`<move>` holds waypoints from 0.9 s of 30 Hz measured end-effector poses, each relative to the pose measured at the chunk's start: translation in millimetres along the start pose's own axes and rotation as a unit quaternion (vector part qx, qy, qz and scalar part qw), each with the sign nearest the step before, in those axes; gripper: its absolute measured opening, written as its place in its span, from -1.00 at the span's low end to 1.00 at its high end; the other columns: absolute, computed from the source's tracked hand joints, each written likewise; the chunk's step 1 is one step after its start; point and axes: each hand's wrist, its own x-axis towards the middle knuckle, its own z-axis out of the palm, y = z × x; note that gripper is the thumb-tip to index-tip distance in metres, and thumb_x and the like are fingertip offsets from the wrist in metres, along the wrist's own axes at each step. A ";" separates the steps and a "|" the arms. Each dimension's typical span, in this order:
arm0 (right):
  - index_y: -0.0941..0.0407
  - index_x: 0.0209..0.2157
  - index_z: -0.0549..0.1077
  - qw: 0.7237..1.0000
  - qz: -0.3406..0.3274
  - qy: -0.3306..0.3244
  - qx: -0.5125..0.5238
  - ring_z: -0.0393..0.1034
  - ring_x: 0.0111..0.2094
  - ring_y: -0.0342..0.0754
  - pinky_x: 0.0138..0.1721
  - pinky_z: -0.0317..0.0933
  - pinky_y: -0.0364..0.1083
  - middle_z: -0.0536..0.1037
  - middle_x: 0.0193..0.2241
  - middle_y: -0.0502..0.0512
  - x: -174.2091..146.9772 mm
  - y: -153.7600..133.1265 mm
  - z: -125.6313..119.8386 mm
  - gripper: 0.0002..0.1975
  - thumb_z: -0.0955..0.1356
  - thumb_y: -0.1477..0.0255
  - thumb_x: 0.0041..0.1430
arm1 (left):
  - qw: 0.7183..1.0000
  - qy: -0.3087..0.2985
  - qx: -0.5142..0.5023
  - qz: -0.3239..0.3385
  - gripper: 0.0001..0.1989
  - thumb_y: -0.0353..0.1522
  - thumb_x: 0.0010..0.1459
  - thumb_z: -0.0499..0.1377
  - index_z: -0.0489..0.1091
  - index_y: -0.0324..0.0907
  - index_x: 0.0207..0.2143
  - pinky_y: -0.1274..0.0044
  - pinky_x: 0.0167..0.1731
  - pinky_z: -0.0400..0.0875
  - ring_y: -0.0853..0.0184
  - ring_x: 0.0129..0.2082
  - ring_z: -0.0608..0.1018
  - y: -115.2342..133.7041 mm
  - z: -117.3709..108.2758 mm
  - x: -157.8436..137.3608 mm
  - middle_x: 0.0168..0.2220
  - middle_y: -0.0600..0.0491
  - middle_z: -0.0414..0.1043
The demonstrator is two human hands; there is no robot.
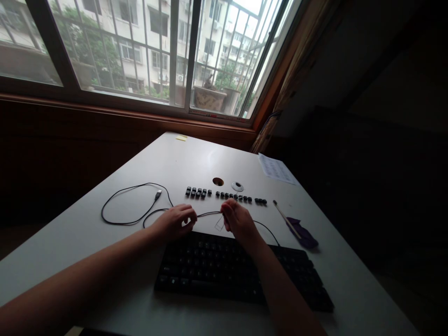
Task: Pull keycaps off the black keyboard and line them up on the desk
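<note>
A black keyboard (217, 266) lies on the white desk in front of me, its lower right partly covered by my right forearm. My right hand (241, 223) is closed in a pinch above its back edge, holding a thin wire keycap puller (219, 224) whose wire loop sticks out on the left. My left hand (178, 219) rests at the keyboard's back left corner, thumb and fingers curled together; what they hold, if anything, is hidden. The black cable (209, 213) runs past both hands. Behind them stand rows of loose black keycaps (199, 192).
The cable's USB plug (158, 195) lies at left in a loop. At right, a brush (287, 219) lies across a purple cloth (307, 237). Farther back are a round desk hole (218, 182), its cover (237, 186), printed paper (277, 169) and a yellow note (181, 138).
</note>
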 end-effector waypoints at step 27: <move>0.08 -0.38 0.48 0.968 -0.198 -0.055 -0.140 0.27 -0.51 -0.15 -0.46 0.16 -0.15 0.39 -0.46 -0.01 -30.5 0.2 41.5 -0.79 0.43 0.24 0.19 | 0.996 -0.089 0.002 0.011 -0.87 -0.32 0.25 0.15 0.48 -0.16 -0.29 0.59 -0.44 0.22 0.39 -0.43 0.46 2.7 -4.6 -1.0 -0.38 0.08 0.40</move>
